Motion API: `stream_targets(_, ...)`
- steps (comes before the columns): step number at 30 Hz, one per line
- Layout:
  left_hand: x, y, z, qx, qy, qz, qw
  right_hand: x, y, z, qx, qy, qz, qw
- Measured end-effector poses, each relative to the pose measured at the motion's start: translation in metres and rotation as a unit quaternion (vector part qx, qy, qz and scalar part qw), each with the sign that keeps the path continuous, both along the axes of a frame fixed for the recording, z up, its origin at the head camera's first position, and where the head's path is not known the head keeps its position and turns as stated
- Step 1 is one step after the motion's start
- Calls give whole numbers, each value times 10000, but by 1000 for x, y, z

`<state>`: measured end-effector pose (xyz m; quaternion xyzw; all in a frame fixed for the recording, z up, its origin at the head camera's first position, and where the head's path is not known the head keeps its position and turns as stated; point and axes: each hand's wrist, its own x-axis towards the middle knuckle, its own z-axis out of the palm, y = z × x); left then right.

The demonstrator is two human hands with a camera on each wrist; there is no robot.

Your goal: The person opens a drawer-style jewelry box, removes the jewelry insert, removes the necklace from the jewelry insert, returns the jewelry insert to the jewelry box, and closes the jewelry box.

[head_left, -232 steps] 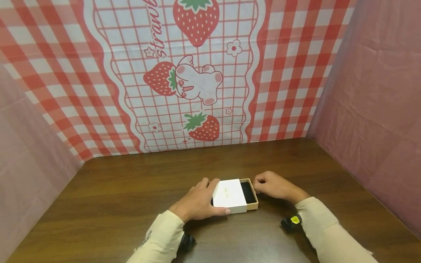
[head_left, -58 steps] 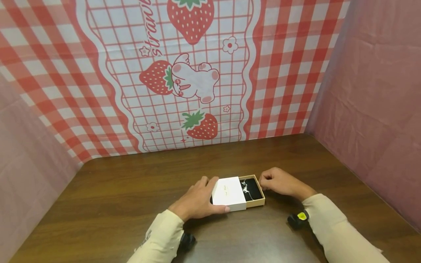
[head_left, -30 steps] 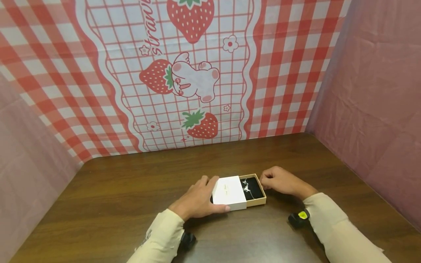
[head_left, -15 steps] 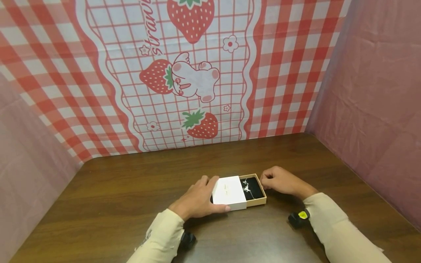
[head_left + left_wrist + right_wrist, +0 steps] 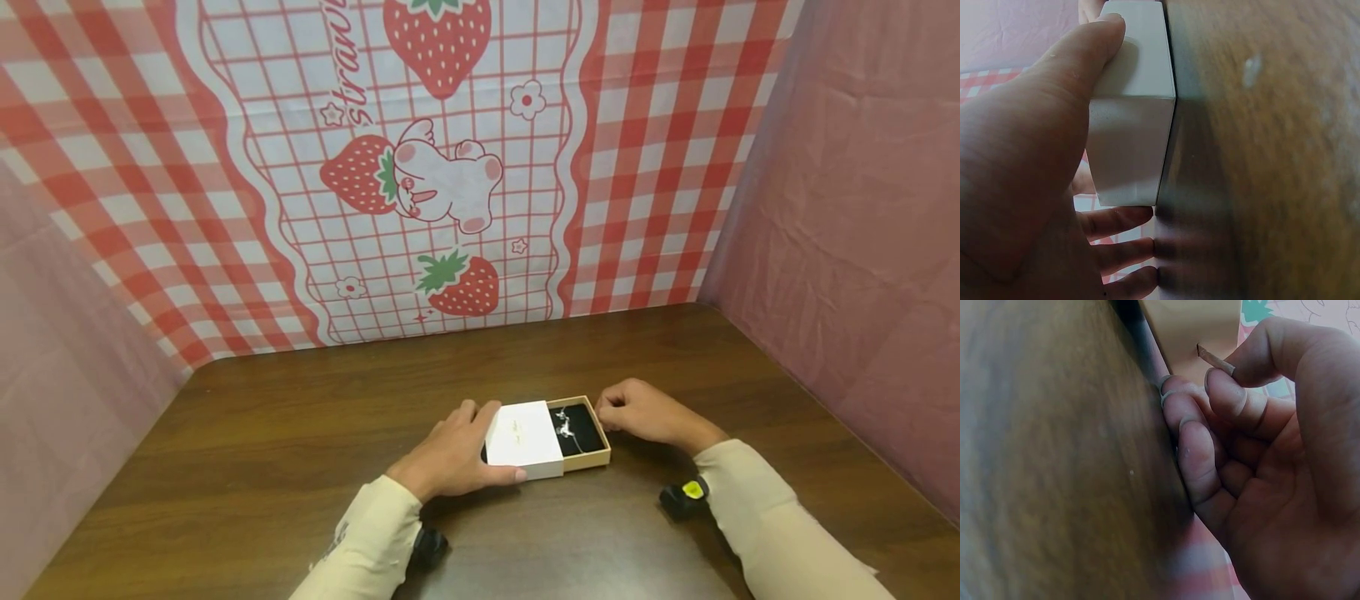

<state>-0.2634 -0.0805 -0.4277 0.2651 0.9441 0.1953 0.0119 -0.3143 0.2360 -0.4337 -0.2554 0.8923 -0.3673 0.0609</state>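
Note:
A white box sleeve (image 5: 522, 440) with small gold lettering lies on the table, and my left hand (image 5: 450, 457) grips it from the left, thumb along its near side. Out of its right end sticks a tan drawer (image 5: 587, 460). On the drawer's black pad (image 5: 587, 429) rests a silver chain with shiny ornaments (image 5: 566, 428), partly covered by the sleeve. My right hand (image 5: 637, 410), at the drawer's right end, pinches a short ribbon pull tab (image 5: 1215, 360) between thumb and index finger. The tab comes out of a slit in the drawer's end wall.
The brown wooden table (image 5: 300, 425) reaches back to a red-and-white checked cloth (image 5: 667, 158) printed with strawberries. Pink cloth (image 5: 862, 217) hangs at the right, and more at the left. Each wrist carries a black camera mount (image 5: 682, 498).
Since the earliest frame the drawer has slid right with my right hand, baring the silver chain. Over the last second it has edged out slightly more. My left hand has stayed on the sleeve.

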Motion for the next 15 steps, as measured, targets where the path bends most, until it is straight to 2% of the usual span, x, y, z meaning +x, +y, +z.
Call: stream_targets(15,0,0,0,5,-93,19,10000,-1,7,0,16,-166,-170,9997)
